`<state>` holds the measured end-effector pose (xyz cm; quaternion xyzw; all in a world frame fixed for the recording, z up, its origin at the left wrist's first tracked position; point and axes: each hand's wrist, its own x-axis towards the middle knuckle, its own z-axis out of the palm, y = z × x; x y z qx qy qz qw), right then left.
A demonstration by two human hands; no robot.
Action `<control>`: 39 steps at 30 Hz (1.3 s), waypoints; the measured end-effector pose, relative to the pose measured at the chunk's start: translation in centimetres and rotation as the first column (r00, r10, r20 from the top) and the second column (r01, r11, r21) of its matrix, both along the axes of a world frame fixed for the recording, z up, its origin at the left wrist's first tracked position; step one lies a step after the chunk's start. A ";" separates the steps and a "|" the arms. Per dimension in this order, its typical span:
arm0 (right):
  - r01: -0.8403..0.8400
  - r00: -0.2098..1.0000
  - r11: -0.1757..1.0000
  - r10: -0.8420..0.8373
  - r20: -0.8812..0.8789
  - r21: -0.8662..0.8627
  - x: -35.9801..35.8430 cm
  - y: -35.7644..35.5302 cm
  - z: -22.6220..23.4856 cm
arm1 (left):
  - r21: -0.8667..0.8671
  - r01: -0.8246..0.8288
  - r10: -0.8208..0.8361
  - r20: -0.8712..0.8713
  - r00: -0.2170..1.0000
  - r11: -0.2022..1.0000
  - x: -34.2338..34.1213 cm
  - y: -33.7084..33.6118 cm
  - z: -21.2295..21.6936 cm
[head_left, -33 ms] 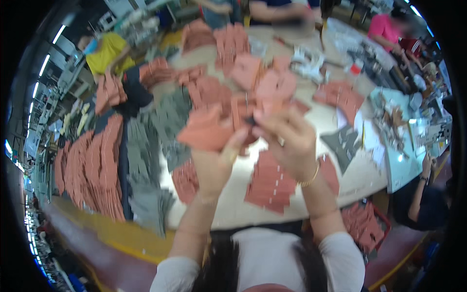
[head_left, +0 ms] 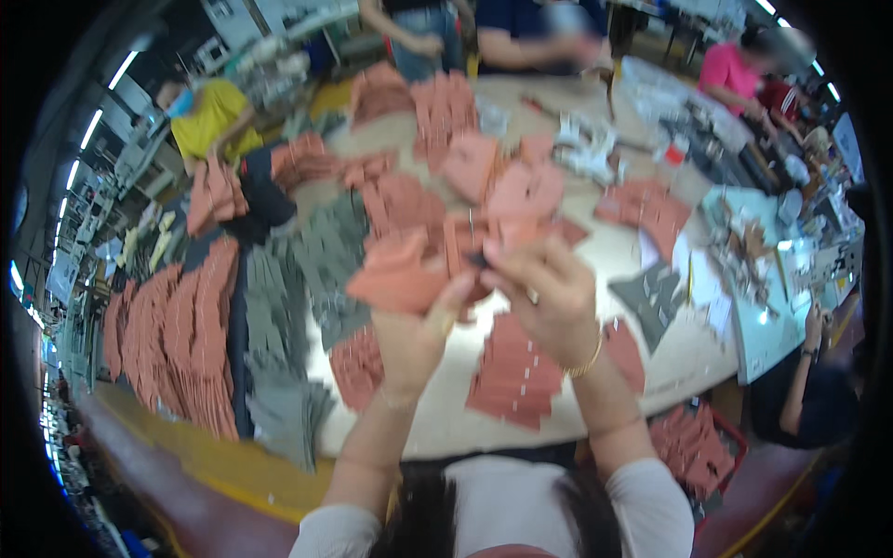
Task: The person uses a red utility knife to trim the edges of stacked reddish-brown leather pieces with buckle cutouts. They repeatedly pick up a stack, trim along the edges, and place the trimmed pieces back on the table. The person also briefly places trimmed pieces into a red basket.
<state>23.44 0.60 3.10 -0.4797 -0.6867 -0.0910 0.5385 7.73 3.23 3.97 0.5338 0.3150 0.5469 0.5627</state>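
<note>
Raised over the middle of the table, a salmon-coloured cut fabric piece [head_left: 400,274] with a narrow folded strip is pinched at its lower edge by my left hand [head_left: 409,349], thumb on top. Close beside it, my right hand [head_left: 553,298] has thumb and forefinger pressed together at the strip's right side. A small dark object [head_left: 477,259] shows at those fingertips; its kind is too blurred to make out. Below the hands lies a stack of salmon fabric pieces [head_left: 516,372], with a smaller salmon stack [head_left: 357,365] behind my left wrist.
Long salmon piles [head_left: 200,325] and grey-green piles [head_left: 274,307] cover the table's left side. A grey-green piece [head_left: 651,296] and papers lie right. A red crate [head_left: 698,451] of fabric stands below the right edge. Several people work around, one in a yellow shirt [head_left: 212,116].
The whole scene sits slightly lower in the picture. My hands keep the same hold on the fabric, with hardly any movement.
</note>
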 end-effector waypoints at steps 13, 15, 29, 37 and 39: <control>-0.138 0.899 0.983 0.074 -0.432 -0.118 -0.5 0.0 -3.8 | -0.071 0.069 -0.071 -0.019 0.997 0.995 -0.4 0.7 -2.6; -0.155 0.789 0.988 0.112 -0.605 -0.019 -0.6 0.3 -4.9 | -0.086 0.064 -0.065 -0.007 0.998 0.994 -0.5 0.7 -3.1; -0.139 0.848 0.929 -0.068 -0.525 -0.344 -3.2 0.0 -7.5 | -0.171 0.143 -0.148 -0.017 0.989 0.975 -1.1 -0.9 -6.7; -0.241 0.791 0.913 -0.013 -0.612 -0.330 -2.6 -0.5 -8.2 | -0.301 0.163 -0.198 -0.088 0.976 0.939 -1.9 -1.1 -7.0; -0.299 0.667 0.900 -0.041 -0.744 -0.318 -2.3 -0.7 -8.4 | -0.307 0.151 -0.190 -0.100 0.977 0.940 -1.9 -1.3 -6.9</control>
